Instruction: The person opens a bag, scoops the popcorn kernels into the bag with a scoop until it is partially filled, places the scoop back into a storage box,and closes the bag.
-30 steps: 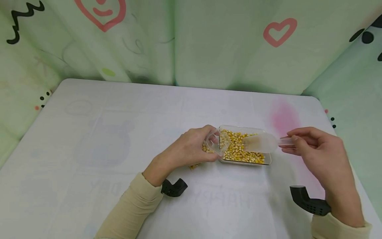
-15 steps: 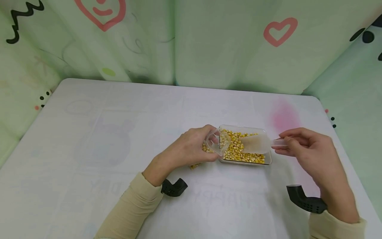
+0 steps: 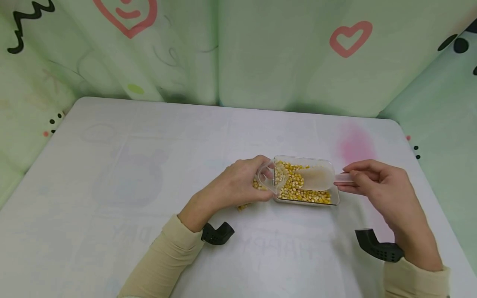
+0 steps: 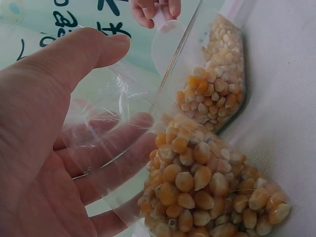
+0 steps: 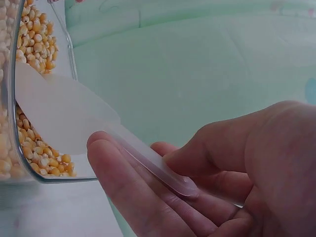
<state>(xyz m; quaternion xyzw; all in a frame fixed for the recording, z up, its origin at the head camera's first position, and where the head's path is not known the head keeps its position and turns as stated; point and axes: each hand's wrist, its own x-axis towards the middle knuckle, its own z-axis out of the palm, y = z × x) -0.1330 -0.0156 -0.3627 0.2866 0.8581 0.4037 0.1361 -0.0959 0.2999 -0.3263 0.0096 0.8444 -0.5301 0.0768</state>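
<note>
Leftward slides the right hand, bringing the translucent scoop further across the clear container than a second ago, while the left hand stays put. Closest in, a beige left sleeve and a matching right sleeve reach up from the bottom edge, each wrist carrying a black mount.

Now the right hand: thumb and fingers pinch the scoop's slim handle, palm turned inward. And the left: it curls round the mouth of a clear plastic bag, thumb standing well apart from the fingers, thin film lying wrinkled against them. Yellow kernels crowd the bag's lower part, and its mouth faces the container's left end; whether the two touch is hard to tell.

There sits the container, flat on the table, with loose corn kernels heaped inside. The scoop's blade lies over them, its front edge among the grains, its handle jutting out past the right end.

Beyond, the pale table shows a pink patch toward the right. Right at the back hangs a green curtain, a red heart outline drawn on it.
</note>
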